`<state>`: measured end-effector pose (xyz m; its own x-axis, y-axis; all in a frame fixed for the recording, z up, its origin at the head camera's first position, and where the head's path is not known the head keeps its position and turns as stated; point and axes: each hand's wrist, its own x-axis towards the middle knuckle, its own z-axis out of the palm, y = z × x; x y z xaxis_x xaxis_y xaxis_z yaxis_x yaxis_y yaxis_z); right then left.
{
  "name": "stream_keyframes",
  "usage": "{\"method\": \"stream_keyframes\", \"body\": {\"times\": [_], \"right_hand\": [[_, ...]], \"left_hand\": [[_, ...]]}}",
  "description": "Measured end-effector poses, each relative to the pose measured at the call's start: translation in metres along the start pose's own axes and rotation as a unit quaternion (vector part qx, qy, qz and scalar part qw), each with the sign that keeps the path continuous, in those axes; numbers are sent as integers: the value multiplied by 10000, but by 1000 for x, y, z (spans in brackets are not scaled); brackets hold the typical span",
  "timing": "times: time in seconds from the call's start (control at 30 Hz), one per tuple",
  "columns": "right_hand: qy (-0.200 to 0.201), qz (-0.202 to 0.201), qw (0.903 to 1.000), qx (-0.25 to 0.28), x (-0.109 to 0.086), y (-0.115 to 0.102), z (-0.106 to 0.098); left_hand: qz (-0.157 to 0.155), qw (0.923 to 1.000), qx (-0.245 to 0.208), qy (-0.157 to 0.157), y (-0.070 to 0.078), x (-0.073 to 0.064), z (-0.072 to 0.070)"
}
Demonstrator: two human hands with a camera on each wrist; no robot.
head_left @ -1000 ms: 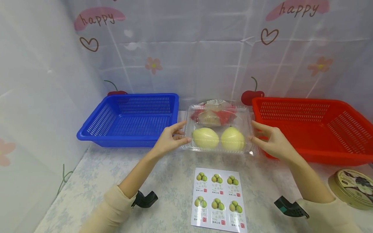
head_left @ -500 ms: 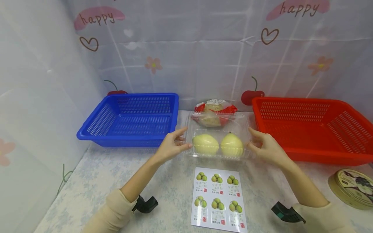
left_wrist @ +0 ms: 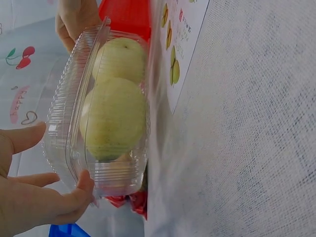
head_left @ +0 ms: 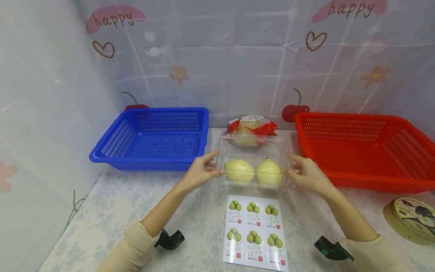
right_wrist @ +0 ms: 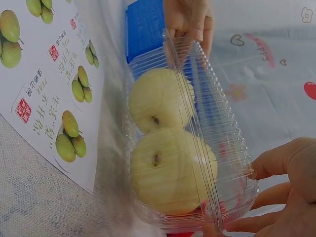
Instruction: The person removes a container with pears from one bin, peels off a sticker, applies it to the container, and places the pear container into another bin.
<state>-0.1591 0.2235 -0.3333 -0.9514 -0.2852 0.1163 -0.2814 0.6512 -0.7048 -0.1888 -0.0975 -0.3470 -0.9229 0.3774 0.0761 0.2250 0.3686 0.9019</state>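
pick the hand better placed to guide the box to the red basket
Probably the right hand: it holds the box end nearest the red basket. The left hand grips the opposite end, nearer the blue basket.

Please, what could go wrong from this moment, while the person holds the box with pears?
Bruising: the two pears lie side by side in the clear plastic box with no visible padding, so a tilt might knock them together.
Slipping: the left hand and right hand hold only the box's ends; one loosening could let it drop.
Scuffing: the sheet of pear labels lies just nearer the person, where the box might catch it.
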Motion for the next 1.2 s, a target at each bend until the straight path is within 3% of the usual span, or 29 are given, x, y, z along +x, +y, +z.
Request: {"method": "stream_keyframes", "body": {"times": [0.47, 1.2], "right_hand": [[-10, 68, 10000, -28, 3, 3, 2], [-106, 58, 9999, -60, -4, 3, 6]], "left_hand": [[-164, 9998, -58, 7, -3, 2, 1], [-100, 9998, -101, -110, -8, -4, 2]]}}
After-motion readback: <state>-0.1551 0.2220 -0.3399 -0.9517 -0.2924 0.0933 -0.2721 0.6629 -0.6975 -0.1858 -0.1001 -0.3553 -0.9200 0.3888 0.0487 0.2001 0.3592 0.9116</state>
